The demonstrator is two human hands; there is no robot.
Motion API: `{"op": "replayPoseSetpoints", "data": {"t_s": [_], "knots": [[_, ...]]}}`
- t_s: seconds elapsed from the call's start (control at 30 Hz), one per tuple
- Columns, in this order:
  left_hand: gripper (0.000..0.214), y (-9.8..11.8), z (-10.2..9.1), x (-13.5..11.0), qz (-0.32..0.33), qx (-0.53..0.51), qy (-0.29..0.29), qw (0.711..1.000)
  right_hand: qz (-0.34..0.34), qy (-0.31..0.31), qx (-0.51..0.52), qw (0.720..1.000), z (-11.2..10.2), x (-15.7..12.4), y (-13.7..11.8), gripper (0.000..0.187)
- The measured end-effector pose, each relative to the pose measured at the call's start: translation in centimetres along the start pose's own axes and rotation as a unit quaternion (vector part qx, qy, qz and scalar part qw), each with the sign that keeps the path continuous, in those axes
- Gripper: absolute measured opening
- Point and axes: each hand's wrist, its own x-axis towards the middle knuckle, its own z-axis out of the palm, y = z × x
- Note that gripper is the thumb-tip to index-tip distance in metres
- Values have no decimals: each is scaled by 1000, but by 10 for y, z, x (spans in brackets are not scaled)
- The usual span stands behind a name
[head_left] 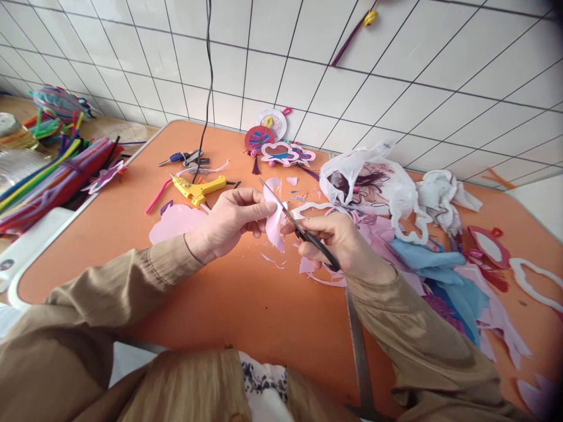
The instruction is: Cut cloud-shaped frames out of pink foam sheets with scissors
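Work surface: an orange table with a pale rim, set against a white tiled wall.

Left hand: clenched in a pinch on the pale pink paper cut-out. Thumb and fingertips grip the cut-out's left edge and hold it clear of the table, above the table's middle. The sheet hangs down and to the right of the grip.

Right hand: closed around the handles of the black-handled scissors. The blades run up and to the left from this hand and cross the cut-out's upper right edge, the tip showing beyond the paper. How far the blades stand apart cannot be told.

The cut-out lies between the two hands, touching the left fingers and the blades.

Surroundings: a yellow glue gun lies just behind the left hand, below a black cable hanging down the wall. A flat pink cloud-shaped sheet lies beside the left wrist. A crumpled white plastic bag sits behind the right hand. Blue and pink offcuts are heaped to the right. A bundle of coloured pipe cleaners lies off the table's left edge.
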Motion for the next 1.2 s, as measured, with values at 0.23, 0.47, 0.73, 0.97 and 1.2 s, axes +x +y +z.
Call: {"op": "replayPoseSetpoints", "data": {"t_s": [0.23, 0.47, 0.73, 0.97, 1.2], "knots": [[34, -1, -1, 1, -5, -5, -7, 1000, -4, 8, -5, 1000, 1, 1, 3, 49], [37, -2, -1, 0, -2, -1, -17, 1000, -17, -2, 13, 1000, 1, 1, 6, 43], [37, -3, -1, 0, 5, 12, -21, 1000, -6, 4, 25, 1000, 2, 1, 7, 43], [28, 11, -2, 1, 29, 81, -11, 996, 1, 17, -2, 1000, 1, 0, 2, 37], [28, 10, -2, 1, 5, 51, -27, 998, -14, 19, -8, 1000, 2, 0, 3, 39]]}}
